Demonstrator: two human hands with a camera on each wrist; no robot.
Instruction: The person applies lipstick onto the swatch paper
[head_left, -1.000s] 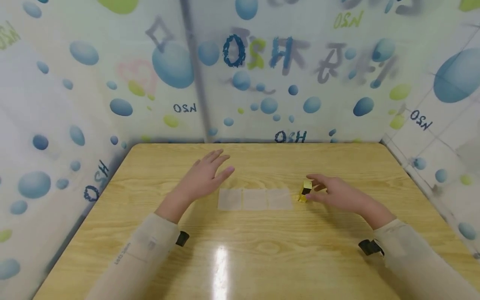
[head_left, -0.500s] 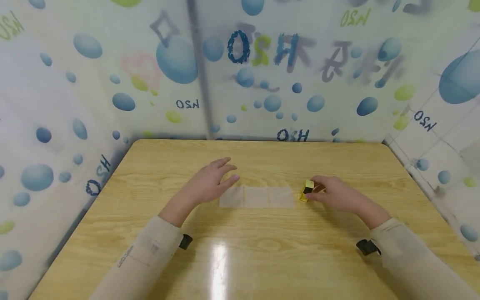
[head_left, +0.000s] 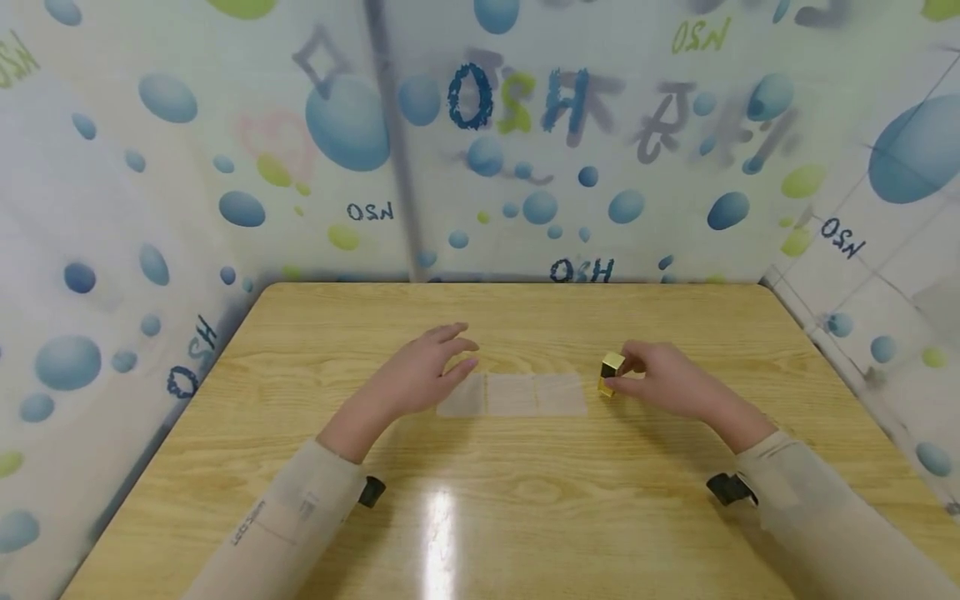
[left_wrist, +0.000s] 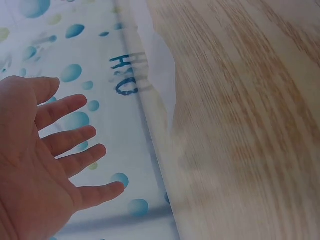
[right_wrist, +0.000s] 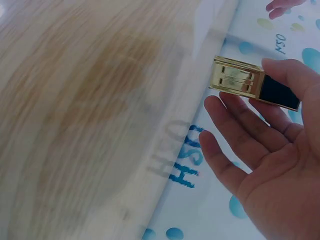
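My right hand (head_left: 663, 379) pinches a small upright block (head_left: 611, 373) between thumb and fingers. This block is shiny gold with a black section, and its exact kind cannot be told. In the right wrist view its gold end (right_wrist: 236, 77), with slot-like shapes, points away from the palm. Whether its base touches the table is unclear. My left hand (head_left: 420, 371) hovers over the table with fingers spread and holds nothing. Its fingertips lie near the left one of three pale squares (head_left: 512, 395), thin and joined in a row. In the left wrist view that hand (left_wrist: 50, 165) shows an empty palm.
The squares lie flat on a light wood-grain table (head_left: 525, 492), left of the gold block. Behind the table rises a pale wall (head_left: 645, 242) with blue and green spots and lettering. Black wrist straps (head_left: 731, 489) show at both sleeves.
The fingers of my right hand have closed on the gold block, which has tilted and perhaps risen slightly. My left hand has moved a little rightward and nearer, towards the squares.
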